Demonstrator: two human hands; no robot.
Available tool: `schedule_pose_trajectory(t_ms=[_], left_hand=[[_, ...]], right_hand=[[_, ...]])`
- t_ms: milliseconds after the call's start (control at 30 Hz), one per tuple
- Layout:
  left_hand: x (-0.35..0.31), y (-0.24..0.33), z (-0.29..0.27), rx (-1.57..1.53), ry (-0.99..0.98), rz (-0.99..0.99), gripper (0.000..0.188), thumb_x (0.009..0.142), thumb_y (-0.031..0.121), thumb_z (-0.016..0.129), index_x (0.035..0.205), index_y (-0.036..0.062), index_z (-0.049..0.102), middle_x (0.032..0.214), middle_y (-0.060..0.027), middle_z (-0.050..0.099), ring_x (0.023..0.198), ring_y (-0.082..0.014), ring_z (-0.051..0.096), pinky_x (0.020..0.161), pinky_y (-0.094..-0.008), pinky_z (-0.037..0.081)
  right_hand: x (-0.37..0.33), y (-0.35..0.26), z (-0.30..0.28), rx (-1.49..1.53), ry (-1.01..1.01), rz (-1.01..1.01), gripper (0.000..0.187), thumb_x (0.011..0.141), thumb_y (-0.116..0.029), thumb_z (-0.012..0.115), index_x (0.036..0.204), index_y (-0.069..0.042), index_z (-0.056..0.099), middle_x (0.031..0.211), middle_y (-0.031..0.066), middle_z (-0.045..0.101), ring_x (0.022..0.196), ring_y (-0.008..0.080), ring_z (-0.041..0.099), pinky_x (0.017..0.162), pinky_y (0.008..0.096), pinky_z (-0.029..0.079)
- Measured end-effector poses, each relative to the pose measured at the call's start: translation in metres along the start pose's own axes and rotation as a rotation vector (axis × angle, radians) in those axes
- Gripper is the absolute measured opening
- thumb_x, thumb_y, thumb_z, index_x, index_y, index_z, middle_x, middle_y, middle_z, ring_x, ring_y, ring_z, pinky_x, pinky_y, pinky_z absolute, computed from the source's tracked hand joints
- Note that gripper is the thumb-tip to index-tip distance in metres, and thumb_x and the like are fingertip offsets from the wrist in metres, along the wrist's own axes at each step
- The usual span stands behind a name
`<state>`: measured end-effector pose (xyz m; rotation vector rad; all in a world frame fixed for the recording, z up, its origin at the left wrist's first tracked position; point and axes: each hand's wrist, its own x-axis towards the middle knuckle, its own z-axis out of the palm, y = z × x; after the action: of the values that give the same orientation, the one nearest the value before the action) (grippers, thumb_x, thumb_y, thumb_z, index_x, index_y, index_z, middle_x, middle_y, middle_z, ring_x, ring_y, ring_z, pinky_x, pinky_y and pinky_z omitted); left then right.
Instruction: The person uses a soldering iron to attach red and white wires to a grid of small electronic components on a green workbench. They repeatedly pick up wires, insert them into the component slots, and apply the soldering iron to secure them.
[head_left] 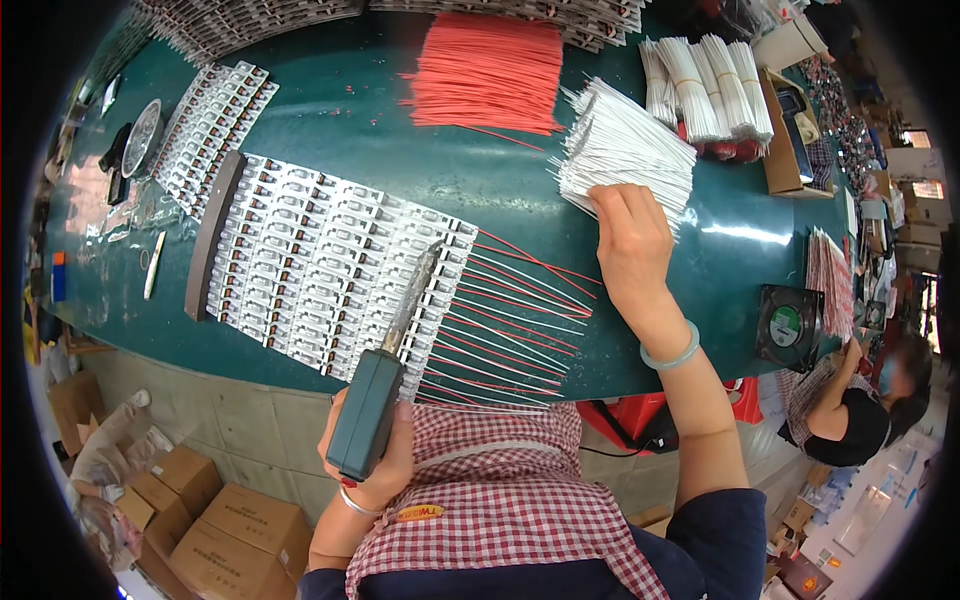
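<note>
My left hand (400, 455) is wrapped round the dark green handle of a soldering gun (366, 412). Its long metal tip reaches over the right part of a panel of small white circuit pieces (300, 255), set in rows. From the panel's right edge, red and white wires (510, 335) fan out over the table. My right hand (635, 240) is at the near end of a pile of loose white wires (630, 145), fingers bent and pressed together on them; the fingertips are partly hidden.
A dark bar (213, 240) lies along the panel's left edge. Beyond are a red wire pile (487, 75), bundled white wires (700, 85) and another panel (215, 130). A round metal dish (143, 138) stands left, a black fan (790, 327) right. A co-worker (850, 400) sits at far right.
</note>
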<state>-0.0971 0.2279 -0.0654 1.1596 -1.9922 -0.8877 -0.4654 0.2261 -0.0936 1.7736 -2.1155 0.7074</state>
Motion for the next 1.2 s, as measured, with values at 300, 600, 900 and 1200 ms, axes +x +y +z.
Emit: schedule_pose_trajectory(t_ms=[300, 600, 900, 1200], left_hand=[[-0.004, -0.003, -0.001, -0.023, 0.014, -0.039, 0.030, 0.079, -0.006, 0.081, 0.108, -0.0067, 0.073, 0.101, -0.0193, 0.073, 0.084, -0.0322, 0.074, 0.073, -0.0368, 0.060], [-0.010, -0.006, 0.002, -0.029, 0.015, -0.088, 0.033, 0.079, -0.003, 0.082, 0.111, -0.0061, 0.074, 0.104, -0.0205, 0.075, 0.086, -0.0332, 0.074, 0.076, -0.0367, 0.059], [0.003, 0.019, -0.001, -0.220, 0.009, -0.338, 0.032, 0.085, 0.003, 0.084, 0.115, -0.0049, 0.075, 0.106, -0.0180, 0.077, 0.091, -0.0275, 0.076, 0.082, -0.0353, 0.059], [0.020, 0.018, 0.003, -0.148, -0.083, -0.278, 0.026, 0.087, 0.001, 0.080, 0.112, -0.0044, 0.075, 0.104, -0.0175, 0.075, 0.083, -0.0260, 0.074, 0.076, -0.0336, 0.058]], right_hand=[[0.028, -0.020, -0.033, 0.004, -0.075, -0.117, 0.031, 0.074, 0.006, 0.072, 0.103, -0.005, 0.073, 0.093, 0.0066, 0.063, 0.087, 0.0248, 0.064, 0.069, 0.0391, 0.054], [0.059, -0.066, -0.036, -0.400, -0.506, -0.439, 0.013, 0.072, -0.013, 0.077, 0.082, -0.006, 0.077, 0.086, 0.0082, 0.065, 0.086, 0.0227, 0.063, 0.069, 0.0339, 0.050], [0.050, -0.063, -0.028, -0.133, -0.418, -0.374, 0.020, 0.073, -0.010, 0.076, 0.092, -0.005, 0.076, 0.089, 0.0077, 0.065, 0.086, 0.0238, 0.063, 0.067, 0.0343, 0.050], [0.004, -0.070, 0.006, 0.379, -0.145, -0.213, 0.031, 0.077, 0.002, 0.072, 0.108, 0.001, 0.073, 0.099, 0.0096, 0.067, 0.086, 0.0260, 0.064, 0.068, 0.0359, 0.055]])
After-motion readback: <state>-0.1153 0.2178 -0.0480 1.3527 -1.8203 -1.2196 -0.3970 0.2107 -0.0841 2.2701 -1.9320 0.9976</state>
